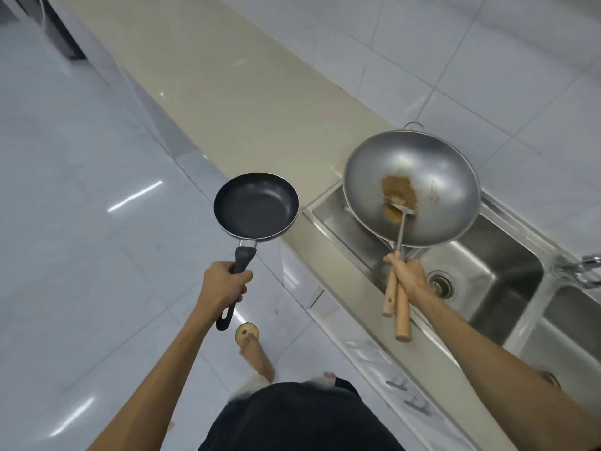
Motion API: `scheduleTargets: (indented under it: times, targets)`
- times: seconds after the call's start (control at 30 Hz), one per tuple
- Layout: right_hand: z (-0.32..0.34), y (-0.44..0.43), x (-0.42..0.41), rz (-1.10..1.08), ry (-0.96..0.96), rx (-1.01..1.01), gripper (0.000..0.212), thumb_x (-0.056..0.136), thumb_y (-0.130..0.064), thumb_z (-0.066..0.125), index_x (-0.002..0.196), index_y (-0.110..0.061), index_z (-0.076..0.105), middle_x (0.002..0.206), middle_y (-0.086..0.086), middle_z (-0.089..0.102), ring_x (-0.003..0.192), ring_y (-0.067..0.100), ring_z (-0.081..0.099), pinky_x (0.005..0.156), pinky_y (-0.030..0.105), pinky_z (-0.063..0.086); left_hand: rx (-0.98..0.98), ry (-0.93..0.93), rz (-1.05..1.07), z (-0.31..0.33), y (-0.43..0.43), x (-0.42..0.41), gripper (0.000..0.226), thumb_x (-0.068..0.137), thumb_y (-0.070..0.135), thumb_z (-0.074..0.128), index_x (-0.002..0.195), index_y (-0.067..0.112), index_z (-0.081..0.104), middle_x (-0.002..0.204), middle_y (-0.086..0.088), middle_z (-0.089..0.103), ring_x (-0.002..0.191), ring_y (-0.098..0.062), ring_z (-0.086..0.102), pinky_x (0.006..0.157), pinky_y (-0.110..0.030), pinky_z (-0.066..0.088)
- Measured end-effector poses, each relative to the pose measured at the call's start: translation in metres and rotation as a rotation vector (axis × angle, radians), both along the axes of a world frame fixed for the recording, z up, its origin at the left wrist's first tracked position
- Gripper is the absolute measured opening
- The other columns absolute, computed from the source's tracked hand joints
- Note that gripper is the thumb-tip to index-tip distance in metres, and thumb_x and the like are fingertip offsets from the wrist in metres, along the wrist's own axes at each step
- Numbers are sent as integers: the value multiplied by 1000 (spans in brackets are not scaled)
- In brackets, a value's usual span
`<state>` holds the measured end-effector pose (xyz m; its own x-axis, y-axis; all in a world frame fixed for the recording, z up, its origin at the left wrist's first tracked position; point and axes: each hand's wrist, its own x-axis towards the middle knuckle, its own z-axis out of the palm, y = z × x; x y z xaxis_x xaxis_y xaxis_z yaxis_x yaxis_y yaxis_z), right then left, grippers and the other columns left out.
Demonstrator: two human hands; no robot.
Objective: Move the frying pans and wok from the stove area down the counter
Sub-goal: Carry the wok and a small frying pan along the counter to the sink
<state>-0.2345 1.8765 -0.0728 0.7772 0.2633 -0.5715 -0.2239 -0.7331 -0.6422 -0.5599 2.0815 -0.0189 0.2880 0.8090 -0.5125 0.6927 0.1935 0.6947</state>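
My left hand (224, 284) grips the black handle of a small black frying pan (256, 206), held level in the air over the floor just beside the counter edge. My right hand (406, 276) is closed around two wooden handles at once: the handle of a large grey steel wok (429, 170) and that of a metal spatula (401, 219) resting inside it. The wok hangs over the left end of the sink and holds a patch of brown food residue (398, 190) at its bottom.
A beige countertop (227, 102) runs away to the upper left along a white tiled wall. A double steel sink (497, 281) with a tap (582, 268) lies below the wok. The floor is glossy white tile; my foot in a sandal (248, 336) is below.
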Motion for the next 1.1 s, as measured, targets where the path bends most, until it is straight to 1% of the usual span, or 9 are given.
scheduleTargets:
  times: [0.13,0.27,0.4,0.53,0.7,0.8,0.87,0.93,1.1]
  targets:
    - [-4,22,-18,-100,-19,-11,27,84,-32,70,89,-6,66,73,9,64,62,20,59,54,30,40,-24,-4,-54,-5,52,-15,18,83,12,65,76,-5,64,58,-11,62,44,-18,55,47,-25,49]
    - [-7,41,-29,-170,3,28,19,86,-28,70,82,-10,64,64,5,60,57,20,56,54,31,41,-28,3,-108,-10,100,-24,17,83,12,66,75,-2,64,58,-11,62,47,-19,56,50,-29,50]
    - [-8,55,-31,-221,22,44,15,86,-23,70,81,-10,64,61,5,61,55,20,56,56,32,45,-22,-1,-155,-13,137,-20,18,83,11,65,68,5,60,55,-8,60,44,-16,54,46,-25,48]
    - [-9,66,-31,-245,108,72,11,88,-13,68,95,-5,65,70,10,61,59,22,55,63,35,48,-37,-16,-196,-20,173,-2,19,81,11,65,63,8,58,51,-5,59,38,-12,51,43,-23,45]
    - [-18,78,-36,-275,74,-4,15,88,-13,68,96,-1,65,67,13,60,57,24,55,59,35,49,-45,-40,-281,-31,212,33,20,80,15,65,63,8,58,47,-1,55,38,-11,49,43,-23,47]
    - [-25,87,-38,-293,56,-65,24,87,-21,69,99,-1,66,76,17,65,65,30,62,70,43,55,-10,-35,-344,-36,235,54,23,80,17,62,61,8,53,47,-2,50,38,-12,46,45,-27,46]
    - [-27,94,-40,-302,-15,-173,29,84,-28,71,101,-4,67,89,20,71,77,34,69,76,43,58,25,3,-388,-40,250,62,24,77,22,61,59,10,51,48,-2,50,40,-15,46,49,-31,47]
    - [-28,101,-40,-283,-46,-239,32,84,-32,70,103,-5,66,99,22,71,89,37,68,83,44,56,71,53,-435,-46,267,70,25,74,27,60,58,11,49,51,-5,51,45,-19,47,52,-34,48]
    - [-20,120,-37,-270,-60,-317,32,93,-30,62,107,-1,64,103,25,70,89,40,70,87,49,57,147,148,-534,-51,306,101,27,78,24,61,57,8,53,55,-8,55,51,-23,51,59,-45,58]
